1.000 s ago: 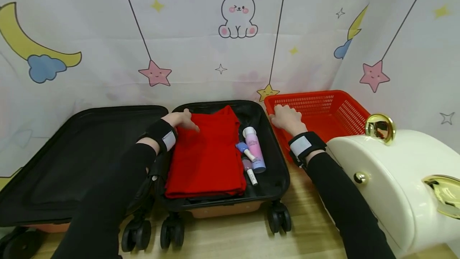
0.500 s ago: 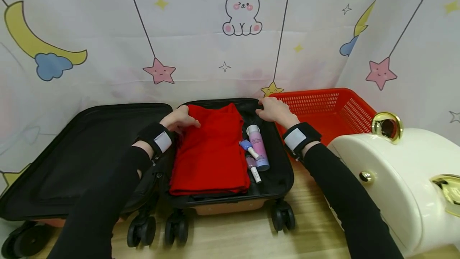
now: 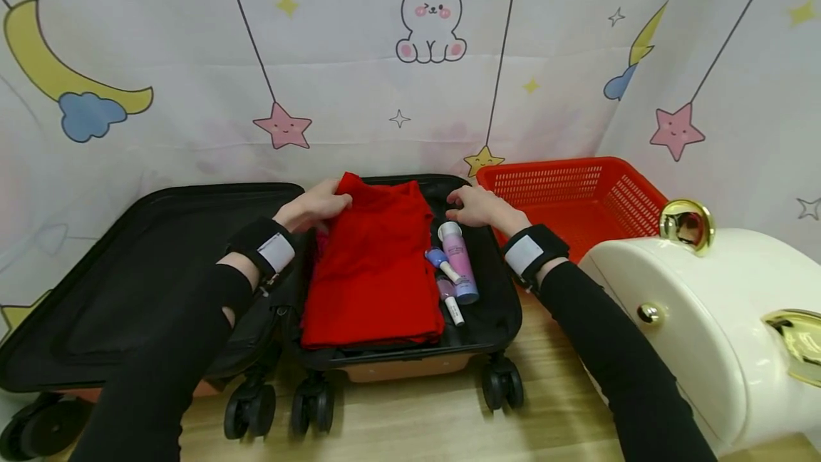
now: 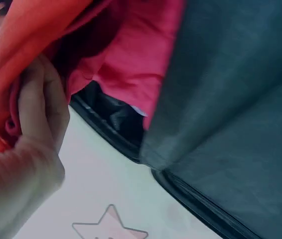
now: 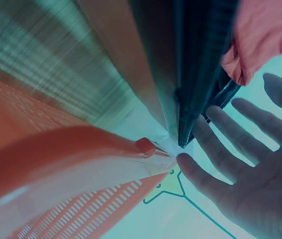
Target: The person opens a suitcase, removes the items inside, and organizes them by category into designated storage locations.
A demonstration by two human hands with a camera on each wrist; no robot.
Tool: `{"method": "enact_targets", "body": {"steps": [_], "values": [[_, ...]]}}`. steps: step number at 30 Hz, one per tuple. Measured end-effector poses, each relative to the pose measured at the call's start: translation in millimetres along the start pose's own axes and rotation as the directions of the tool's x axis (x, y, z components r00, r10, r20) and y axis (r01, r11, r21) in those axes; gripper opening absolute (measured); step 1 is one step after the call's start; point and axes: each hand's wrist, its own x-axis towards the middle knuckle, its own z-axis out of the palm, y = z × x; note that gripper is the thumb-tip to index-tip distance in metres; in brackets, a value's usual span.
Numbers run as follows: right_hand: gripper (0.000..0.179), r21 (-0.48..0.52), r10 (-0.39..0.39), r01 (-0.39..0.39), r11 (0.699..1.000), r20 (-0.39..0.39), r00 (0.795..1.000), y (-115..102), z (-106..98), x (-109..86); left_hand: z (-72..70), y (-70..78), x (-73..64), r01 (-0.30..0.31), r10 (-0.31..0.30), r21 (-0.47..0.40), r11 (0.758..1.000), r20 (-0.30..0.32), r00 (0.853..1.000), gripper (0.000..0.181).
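Observation:
A folded red cloth fills the left and middle of the open black-lined suitcase. My left hand grips its far left corner and holds it raised; in the left wrist view the fingers reach beneath the fold. Pink cloth shows underneath. Over the suitcase's far right corner hovers my right hand, its fingers spread apart in the right wrist view and holding nothing. Just below it, a pink-and-blue bottle lies beside two small bottles with white caps.
The suitcase's other half lies open to the left. A red plastic basket stands right of the suitcase, behind a cream rounded box with gold fittings. A printed curtain hangs close behind everything.
My left hand has taken hold of the red cloth's far left corner and lifted it up and leftward. The right hand has moved left from the basket's edge to over the suitcase corner.

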Motion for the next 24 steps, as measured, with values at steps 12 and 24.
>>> {"method": "enact_targets", "body": {"steps": [12, 24], "values": [[0.048, -0.052, -0.061, 0.070, 0.996, 0.170, 0.984, -6, -9, -5.0, -5.2, 27.3, -10.5, -0.173, 0.179, 0.057, 0.983, -0.128, 0.975, 0.025], [0.068, 0.083, -0.127, 0.120, 0.989, 0.089, 0.988, -11, -7, 9.7, -3.6, 14.8, -6.0, -0.278, 0.285, 0.066, 0.958, -0.161, 0.945, 0.026]]}}
